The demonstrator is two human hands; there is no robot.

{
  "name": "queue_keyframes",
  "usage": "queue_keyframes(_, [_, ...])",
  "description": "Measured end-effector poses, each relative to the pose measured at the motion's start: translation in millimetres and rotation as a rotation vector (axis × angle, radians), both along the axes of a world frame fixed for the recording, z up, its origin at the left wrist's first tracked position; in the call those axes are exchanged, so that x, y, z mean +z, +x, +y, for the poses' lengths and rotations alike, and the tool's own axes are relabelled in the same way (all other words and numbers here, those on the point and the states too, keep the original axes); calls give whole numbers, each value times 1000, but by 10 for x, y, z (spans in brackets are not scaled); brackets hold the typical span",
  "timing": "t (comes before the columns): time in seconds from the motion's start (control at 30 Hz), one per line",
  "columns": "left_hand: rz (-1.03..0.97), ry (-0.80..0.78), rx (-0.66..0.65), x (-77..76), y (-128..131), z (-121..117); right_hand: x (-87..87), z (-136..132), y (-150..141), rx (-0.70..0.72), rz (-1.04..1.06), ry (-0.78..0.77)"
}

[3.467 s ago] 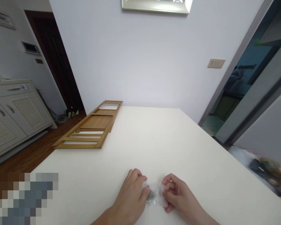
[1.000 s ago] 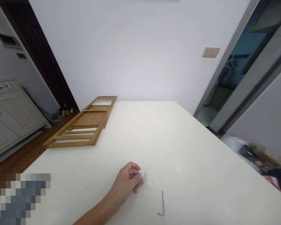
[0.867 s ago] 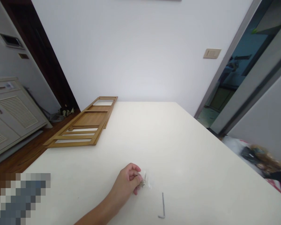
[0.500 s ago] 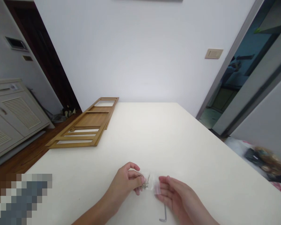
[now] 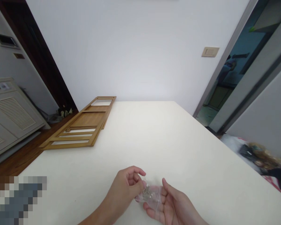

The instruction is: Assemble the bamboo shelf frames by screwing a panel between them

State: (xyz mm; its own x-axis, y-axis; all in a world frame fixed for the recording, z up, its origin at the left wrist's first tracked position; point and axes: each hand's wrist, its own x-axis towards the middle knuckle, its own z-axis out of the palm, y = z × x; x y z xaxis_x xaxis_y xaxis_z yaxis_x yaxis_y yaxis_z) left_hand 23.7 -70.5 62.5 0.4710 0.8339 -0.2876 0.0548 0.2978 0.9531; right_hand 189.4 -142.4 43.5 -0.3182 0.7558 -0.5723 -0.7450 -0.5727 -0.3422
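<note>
Near the table's front, a small clear zip bag (image 5: 156,200) holds several little metal pieces of hardware, probably screws, too small to tell exactly. My left hand (image 5: 128,187) pinches the bag's left end between thumb and fingers. Under the bag's other end lie the fingers of my right hand (image 5: 175,203), stretched out with the palm turned up. Its thumb points upward, apart from the plastic.
Flat wooden slatted frames (image 5: 93,118) lie along the left side of the white table (image 5: 154,134). A white cabinet (image 5: 16,115) stands at left. Bags and clutter (image 5: 255,156) sit beyond the right edge, and a wall rises behind.
The right palm has turned up, its fingers sliding under the bag, and the metal pieces have shifted toward the bag's middle. The L-shaped hex key beside the right hand no longer shows.
</note>
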Motion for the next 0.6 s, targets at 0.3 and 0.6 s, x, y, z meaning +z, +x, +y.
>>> queue_keyframes(0.3, [32, 77, 18, 23, 5, -34, -69, -25, -33, -12, -27, -3])
queue_keyframes(0.6, [-46, 73, 25, 46, 4, -76, -66, -68, -63, 58, 12, 88])
